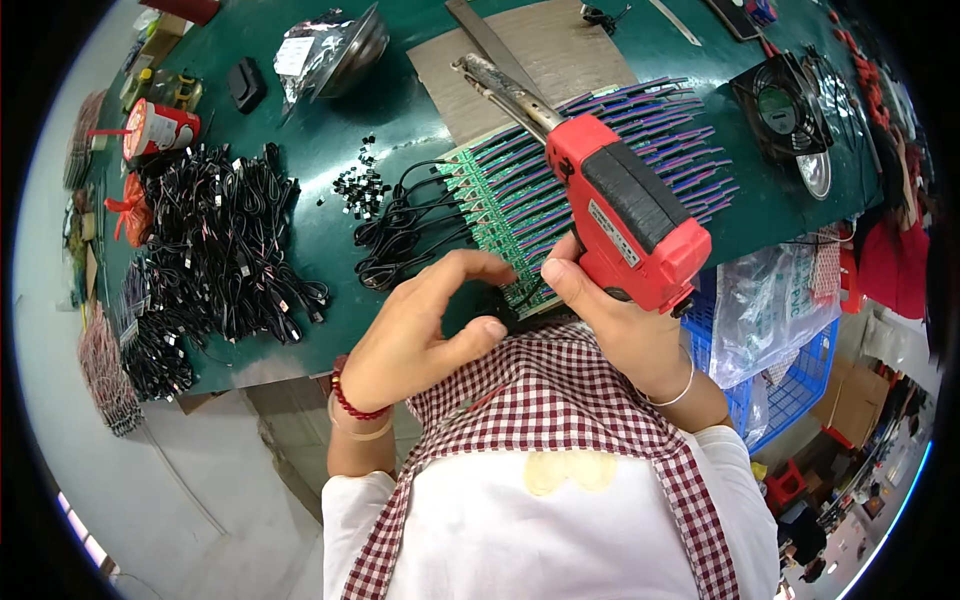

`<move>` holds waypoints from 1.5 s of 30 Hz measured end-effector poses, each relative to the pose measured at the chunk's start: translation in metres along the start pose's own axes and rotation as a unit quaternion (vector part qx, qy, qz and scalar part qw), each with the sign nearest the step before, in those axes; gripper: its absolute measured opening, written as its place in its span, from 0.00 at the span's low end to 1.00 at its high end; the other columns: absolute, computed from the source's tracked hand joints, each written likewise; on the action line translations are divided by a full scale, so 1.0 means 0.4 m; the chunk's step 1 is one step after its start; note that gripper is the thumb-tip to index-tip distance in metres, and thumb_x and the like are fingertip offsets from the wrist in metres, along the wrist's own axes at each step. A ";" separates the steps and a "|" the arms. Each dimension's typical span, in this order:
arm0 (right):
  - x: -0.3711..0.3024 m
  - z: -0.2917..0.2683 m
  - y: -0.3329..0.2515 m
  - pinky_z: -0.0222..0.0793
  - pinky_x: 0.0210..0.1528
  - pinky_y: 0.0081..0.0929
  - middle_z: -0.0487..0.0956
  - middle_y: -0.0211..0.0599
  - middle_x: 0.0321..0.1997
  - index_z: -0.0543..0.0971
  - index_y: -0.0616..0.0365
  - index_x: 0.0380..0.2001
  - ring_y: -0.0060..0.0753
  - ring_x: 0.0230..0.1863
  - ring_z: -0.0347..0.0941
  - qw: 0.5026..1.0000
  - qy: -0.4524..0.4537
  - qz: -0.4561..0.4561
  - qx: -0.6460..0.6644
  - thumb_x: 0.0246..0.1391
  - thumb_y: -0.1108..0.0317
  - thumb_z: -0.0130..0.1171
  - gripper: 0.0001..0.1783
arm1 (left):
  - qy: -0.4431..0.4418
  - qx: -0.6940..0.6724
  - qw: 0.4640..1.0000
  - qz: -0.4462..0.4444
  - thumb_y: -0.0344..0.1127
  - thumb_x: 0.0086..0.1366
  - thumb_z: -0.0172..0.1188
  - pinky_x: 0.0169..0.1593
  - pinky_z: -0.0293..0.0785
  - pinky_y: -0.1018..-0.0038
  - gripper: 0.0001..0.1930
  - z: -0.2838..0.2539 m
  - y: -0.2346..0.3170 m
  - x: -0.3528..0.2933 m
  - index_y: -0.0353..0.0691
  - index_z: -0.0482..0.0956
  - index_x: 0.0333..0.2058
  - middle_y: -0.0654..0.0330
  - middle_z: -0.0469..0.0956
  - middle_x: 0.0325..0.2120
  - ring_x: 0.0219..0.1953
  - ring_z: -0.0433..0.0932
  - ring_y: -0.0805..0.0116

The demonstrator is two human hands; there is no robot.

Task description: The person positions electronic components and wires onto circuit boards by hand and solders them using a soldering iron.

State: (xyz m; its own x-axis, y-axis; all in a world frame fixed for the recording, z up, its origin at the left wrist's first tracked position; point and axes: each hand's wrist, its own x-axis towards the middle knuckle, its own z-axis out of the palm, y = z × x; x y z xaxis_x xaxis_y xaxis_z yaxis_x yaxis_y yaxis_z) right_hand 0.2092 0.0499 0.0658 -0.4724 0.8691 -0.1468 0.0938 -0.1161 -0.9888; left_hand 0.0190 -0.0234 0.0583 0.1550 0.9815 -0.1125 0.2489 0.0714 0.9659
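Observation:
My right hand (625, 325) is wrapped round the handle of a red and black soldering gun (630, 205), whose metal nozzle points up and left over the boards. My left hand (425, 325) arches at the near end of a panel of green circuit boards (485, 205), thumb and fingers apart. The fingertips are close to or touching the panel's edge. Dark cable (492, 302) shows in the gap between thumb and fingers; whether it is gripped is hard to see. Rows of purple, blue and black wires (650, 150) run rightward from the boards. Black cables (400, 240) trail from their left side.
A big heap of black cables (225, 240) covers the left of the green table (300, 120). Small black parts (362, 185) lie nearby. Behind are a bagged metal bowl (355, 55) and cardboard (555, 50); a fan (780, 105) stands right. A blue basket (790, 395) sits below.

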 end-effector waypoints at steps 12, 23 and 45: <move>0.034 -0.047 -0.001 0.69 0.35 0.22 0.76 0.37 0.31 0.68 0.64 0.46 0.24 0.31 0.72 0.995 0.044 0.003 0.087 0.47 0.81 0.60 0.21 | 0.122 -0.207 0.964 -0.111 0.24 0.59 0.55 0.27 0.55 0.86 0.07 0.053 0.024 0.004 0.39 0.66 0.25 0.72 0.65 0.21 0.24 0.59 0.86; 0.001 0.008 0.011 0.70 0.38 0.17 0.77 0.31 0.39 0.66 0.63 0.51 0.16 0.37 0.73 0.996 -0.084 0.027 -0.014 0.49 0.77 0.61 0.25 | 0.129 -0.119 0.980 -0.096 0.26 0.57 0.59 0.22 0.61 0.83 0.07 0.064 0.009 0.013 0.32 0.69 0.25 0.66 0.70 0.15 0.19 0.64 0.85; -0.004 0.013 -0.004 0.69 0.35 0.15 0.77 0.27 0.33 0.76 0.62 0.35 0.14 0.32 0.72 0.997 -0.019 0.047 0.058 0.51 0.78 0.58 0.07 | 0.135 -0.198 0.963 -0.124 0.24 0.57 0.57 0.26 0.64 0.83 0.05 0.079 0.021 0.019 0.33 0.69 0.29 0.64 0.72 0.24 0.23 0.67 0.84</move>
State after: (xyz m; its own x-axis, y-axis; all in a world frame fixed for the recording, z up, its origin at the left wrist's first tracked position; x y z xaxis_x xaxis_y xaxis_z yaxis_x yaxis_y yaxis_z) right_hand 0.2052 0.0461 0.0674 -0.4993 0.8330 -0.2385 0.0387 -0.2535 -0.9666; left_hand 0.0526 -0.0211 0.0583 -0.1290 0.9321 -0.3386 -0.1462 0.3198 0.9361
